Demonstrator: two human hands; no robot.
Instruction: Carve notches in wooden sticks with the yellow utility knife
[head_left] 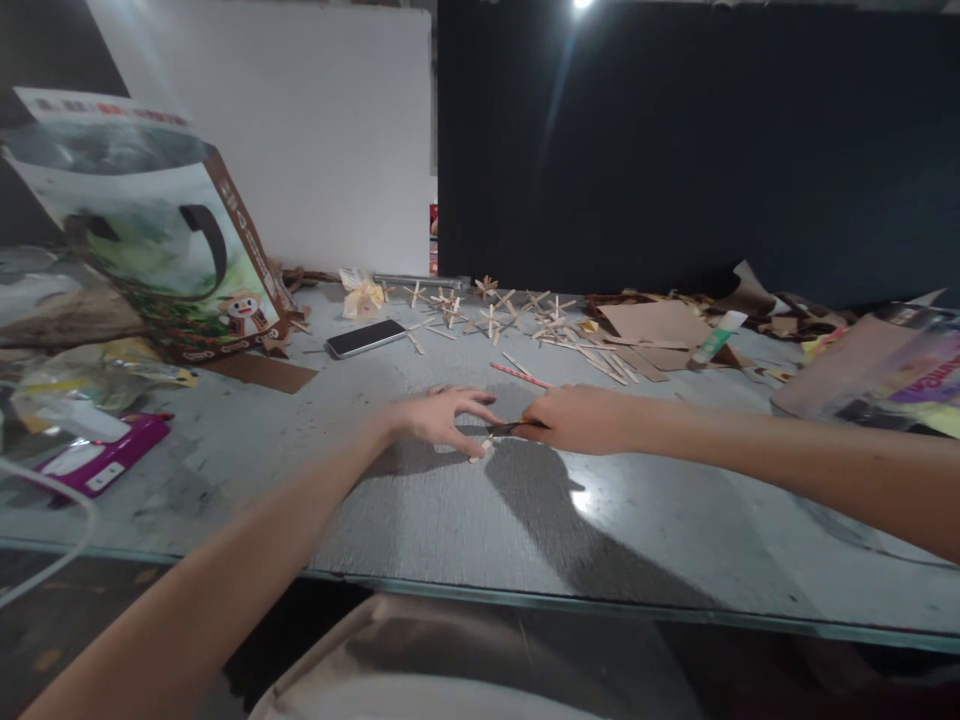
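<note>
My left hand rests on the table with its fingers curved and its thumb low. A short piece of pale wooden stick lies at the tips of that thumb and forefinger, held against the tabletop. From the right comes my right hand, its fingers closed round a dark, pointed cutting tool. The tool's tip points left and meets the stick piece or lies just over it; I cannot tell which. Most of its handle is hidden in my fist. Just beyond my right hand lies a red-and-white striped straw.
Star shapes of thin sticks and loose sticks lie behind the hands. Further left are a phone, a large printed bag and a purple packet. A glue stick and brown cardboard lie right.
</note>
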